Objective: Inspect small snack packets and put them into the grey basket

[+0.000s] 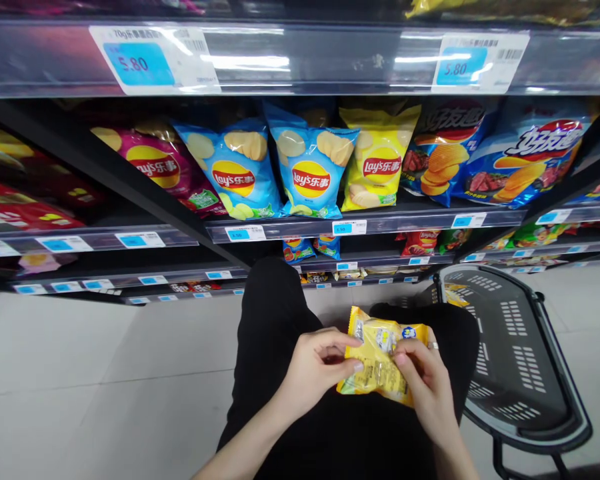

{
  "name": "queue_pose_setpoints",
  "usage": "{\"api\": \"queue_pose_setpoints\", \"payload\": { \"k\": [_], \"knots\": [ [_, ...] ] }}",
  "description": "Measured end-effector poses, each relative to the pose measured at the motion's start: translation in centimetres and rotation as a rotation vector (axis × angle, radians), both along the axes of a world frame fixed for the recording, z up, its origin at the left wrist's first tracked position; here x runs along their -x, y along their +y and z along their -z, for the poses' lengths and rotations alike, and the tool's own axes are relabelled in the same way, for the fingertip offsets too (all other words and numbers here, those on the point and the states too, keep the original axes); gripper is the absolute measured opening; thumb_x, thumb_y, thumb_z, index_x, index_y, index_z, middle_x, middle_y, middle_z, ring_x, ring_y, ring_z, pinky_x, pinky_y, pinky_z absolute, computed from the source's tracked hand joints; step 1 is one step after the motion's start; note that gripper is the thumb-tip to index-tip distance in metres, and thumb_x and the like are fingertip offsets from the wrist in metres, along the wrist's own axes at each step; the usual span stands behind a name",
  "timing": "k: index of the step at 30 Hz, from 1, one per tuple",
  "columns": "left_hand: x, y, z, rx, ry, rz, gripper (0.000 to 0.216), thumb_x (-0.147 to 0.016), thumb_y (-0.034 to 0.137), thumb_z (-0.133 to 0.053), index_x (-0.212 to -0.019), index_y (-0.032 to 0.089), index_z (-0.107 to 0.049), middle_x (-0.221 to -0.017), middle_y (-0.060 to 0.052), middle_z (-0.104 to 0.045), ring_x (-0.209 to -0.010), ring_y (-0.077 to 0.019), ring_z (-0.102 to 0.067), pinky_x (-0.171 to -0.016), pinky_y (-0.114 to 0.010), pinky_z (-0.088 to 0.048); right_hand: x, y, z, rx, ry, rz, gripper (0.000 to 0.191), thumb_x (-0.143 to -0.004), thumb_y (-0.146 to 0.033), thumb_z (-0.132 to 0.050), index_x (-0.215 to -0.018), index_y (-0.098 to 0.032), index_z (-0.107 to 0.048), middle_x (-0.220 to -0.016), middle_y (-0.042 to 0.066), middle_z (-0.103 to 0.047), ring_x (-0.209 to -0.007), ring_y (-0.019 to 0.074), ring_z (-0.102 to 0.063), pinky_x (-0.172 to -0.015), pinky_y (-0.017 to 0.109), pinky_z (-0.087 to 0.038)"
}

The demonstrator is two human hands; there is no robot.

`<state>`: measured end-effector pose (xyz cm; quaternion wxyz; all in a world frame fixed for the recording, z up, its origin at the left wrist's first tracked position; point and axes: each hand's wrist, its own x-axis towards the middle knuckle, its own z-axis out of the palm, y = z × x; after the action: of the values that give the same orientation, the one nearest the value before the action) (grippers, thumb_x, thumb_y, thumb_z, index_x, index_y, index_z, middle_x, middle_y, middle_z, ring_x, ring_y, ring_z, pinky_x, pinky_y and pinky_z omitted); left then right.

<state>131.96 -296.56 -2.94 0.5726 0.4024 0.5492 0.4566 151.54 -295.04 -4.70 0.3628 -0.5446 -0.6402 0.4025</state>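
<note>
Above my lap is a yellow snack bag (380, 380), held sideways between both hands. My left hand (320, 363) pinches its left end, thumb and fingers closed on the wrapper. On the right part of the bag, my right hand (425, 373) grips with thumb and bent fingers; a ring shows on one finger. Small dark print covers the side of the bag facing me, and a blue emblem sits near its upper right corner. Part of the bag is hidden behind my fingers.
A dark shopping basket (515, 333) stands on the floor to my right, with a yellow packet (457, 293) inside. Ahead, a shelf (400, 223) carries blue chip bags (313, 163), a yellow chip bag (377, 160) and a purple chip bag (163, 167). My knees are close to the lower shelves.
</note>
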Motion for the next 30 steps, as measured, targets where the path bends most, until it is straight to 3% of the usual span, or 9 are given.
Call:
{"api": "queue_pose_setpoints", "payload": {
  "k": [5, 8, 10, 14, 17, 24, 30],
  "knots": [
    [-0.4, -0.5, 0.3, -0.234, 0.290, -0.050, 0.007, -0.073, 0.016, -0.070, -0.077, 0.014, -0.075, -0.070, -0.006, -0.067, -0.058, -0.0145, -0.063, -0.052, -0.023, -0.050, 0.0, 0.0, -0.6, -0.089, -0.072, -0.078, 0.022, -0.092, -0.032, -0.047, -0.075, -0.023, -0.057, -0.081, 0.004, -0.049, -0.079, 0.0211, -0.046, -0.065, 0.030, -0.039],
    [-0.2, -0.4, 0.1, -0.333, 0.338, -0.044, 0.006, -0.074, 0.015, -0.071, -0.077, 0.015, -0.076, -0.070, -0.006, -0.069, -0.060, -0.0140, -0.063, -0.054, -0.022, -0.049, 0.2, 0.1, -1.0, -0.070, -0.095, -0.079, 0.022, -0.094, -0.031, -0.044, -0.076, -0.023, -0.054, -0.080, 0.004, -0.047, -0.080, 0.0215, -0.045, -0.067, 0.031, -0.039],
    [-0.1, -0.2, -0.1, -0.293, 0.252, -0.040, 0.004, -0.072, 0.015, -0.073, -0.074, 0.016, -0.076, -0.068, -0.005, -0.068, -0.057, -0.0122, -0.061, -0.052, -0.020, -0.048, 0.5, 0.1, -1.4, -0.028, -0.101, -0.066, 0.024, -0.095, -0.031, -0.042, -0.076, -0.022, -0.053, -0.081, 0.003, -0.045, -0.080, 0.0212, -0.046, -0.069, 0.032, -0.040],
    [0.5, 0.4, -0.1, -0.031, -0.076, 0.016, 0.013, -0.065, 0.016, -0.077, -0.078, 0.016, -0.076, -0.069, -0.002, -0.065, -0.057, -0.0114, -0.061, -0.054, -0.020, -0.050, 0.8, 0.1, -2.0, 0.009, -0.118, -0.032, 0.025, -0.096, -0.031, -0.041, -0.076, -0.021, -0.053, -0.086, 0.003, -0.042, -0.078, 0.0193, -0.047, -0.069, 0.031, -0.041],
    [0.8, 0.5, -0.1, 0.065, -0.113, 0.078, 0.019, -0.062, 0.013, -0.078, -0.081, 0.016, -0.077, -0.070, -0.001, -0.066, -0.062, -0.0129, -0.063, -0.059, -0.022, -0.052, 0.8, -0.1, -2.1, 0.006, -0.125, -0.046, 0.025, -0.096, -0.031, -0.041, -0.076, -0.022, -0.053, -0.085, 0.003, -0.043, -0.078, 0.0198, -0.046, -0.068, 0.031, -0.041],
    [0.9, -0.1, -0.7, -0.193, 0.258, 0.052, 0.006, -0.074, 0.018, -0.071, -0.072, 0.017, -0.076, -0.065, -0.004, -0.068, -0.055, -0.0119, -0.059, -0.050, -0.020, -0.043, -0.3, -0.4, -1.7, -0.042, -0.149, -0.169, 0.020, -0.095, -0.031, -0.042, -0.078, -0.024, -0.051, -0.079, 0.003, -0.048, -0.083, 0.0218, -0.047, -0.071, 0.032, -0.043],
    [0.8, -0.2, -0.3, -0.235, 0.281, 0.029, 0.015, -0.081, 0.020, -0.062, -0.067, 0.016, -0.064, -0.062, 0.000, -0.060, -0.056, -0.0110, -0.053, -0.053, -0.020, -0.040, -0.6, -0.3, -1.8, -0.130, -0.198, -0.187, 0.016, -0.092, -0.027, -0.048, -0.077, -0.022, -0.053, -0.089, 0.004, -0.044, -0.076, 0.0186, -0.050, -0.061, 0.029, -0.044]
  ]
}}
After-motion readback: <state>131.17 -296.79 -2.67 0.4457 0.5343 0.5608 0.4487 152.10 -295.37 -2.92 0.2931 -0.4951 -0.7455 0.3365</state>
